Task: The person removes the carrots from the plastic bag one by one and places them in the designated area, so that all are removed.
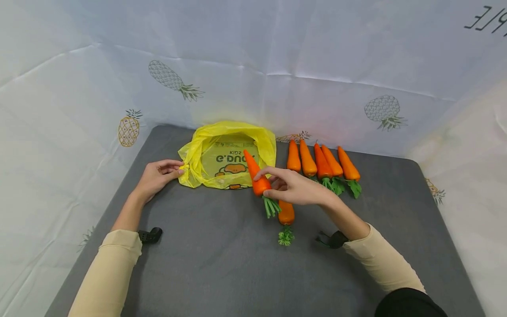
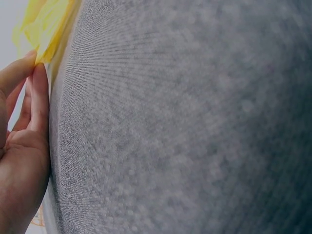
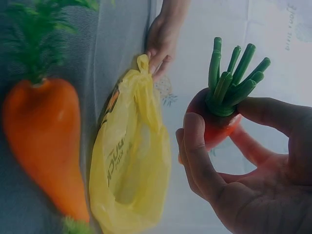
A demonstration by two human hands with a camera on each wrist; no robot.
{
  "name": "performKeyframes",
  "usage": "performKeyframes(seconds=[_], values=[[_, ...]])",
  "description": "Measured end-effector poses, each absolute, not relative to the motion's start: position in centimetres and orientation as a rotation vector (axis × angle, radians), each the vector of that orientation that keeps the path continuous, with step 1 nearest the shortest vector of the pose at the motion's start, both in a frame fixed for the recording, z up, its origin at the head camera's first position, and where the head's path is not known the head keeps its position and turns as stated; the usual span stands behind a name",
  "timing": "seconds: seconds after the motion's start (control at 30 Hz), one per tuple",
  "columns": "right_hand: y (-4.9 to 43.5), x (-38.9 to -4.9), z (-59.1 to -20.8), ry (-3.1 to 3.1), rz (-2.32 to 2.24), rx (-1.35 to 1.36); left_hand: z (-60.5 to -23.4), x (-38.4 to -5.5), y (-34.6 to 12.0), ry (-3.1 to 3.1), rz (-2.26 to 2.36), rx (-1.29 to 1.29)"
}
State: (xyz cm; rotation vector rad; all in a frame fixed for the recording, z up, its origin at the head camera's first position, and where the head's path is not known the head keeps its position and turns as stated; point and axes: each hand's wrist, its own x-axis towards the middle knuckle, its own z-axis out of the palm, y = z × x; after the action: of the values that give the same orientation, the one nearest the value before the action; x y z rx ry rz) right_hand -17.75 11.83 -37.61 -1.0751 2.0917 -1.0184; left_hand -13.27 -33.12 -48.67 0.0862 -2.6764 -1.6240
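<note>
My right hand holds a carrot by its thick end, between thumb and fingers. Its orange tip points away over the right side of the yellow plastic bag, and its cut green stems stick out toward me. The bag lies on the table with its mouth spread wide, showing printed letters and a duck inside. At the bag's left edge, my left hand pinches the plastic between thumb and fingertips, as the left wrist view also shows. Another carrot with a leafy green top lies beneath my right hand.
Several carrots lie in a row at the back right, tips toward the wall, some with green leaves. The grey table meets a white sheet printed with pineapples at the back and sides.
</note>
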Motion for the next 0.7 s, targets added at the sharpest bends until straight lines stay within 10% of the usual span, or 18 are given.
performKeyframes(seconds=[0.7], values=[[20.9, -14.5, -39.6, 2.215, -1.144, -0.868, -48.9, -13.5, -33.3, -2.697, -1.596, 0.087]])
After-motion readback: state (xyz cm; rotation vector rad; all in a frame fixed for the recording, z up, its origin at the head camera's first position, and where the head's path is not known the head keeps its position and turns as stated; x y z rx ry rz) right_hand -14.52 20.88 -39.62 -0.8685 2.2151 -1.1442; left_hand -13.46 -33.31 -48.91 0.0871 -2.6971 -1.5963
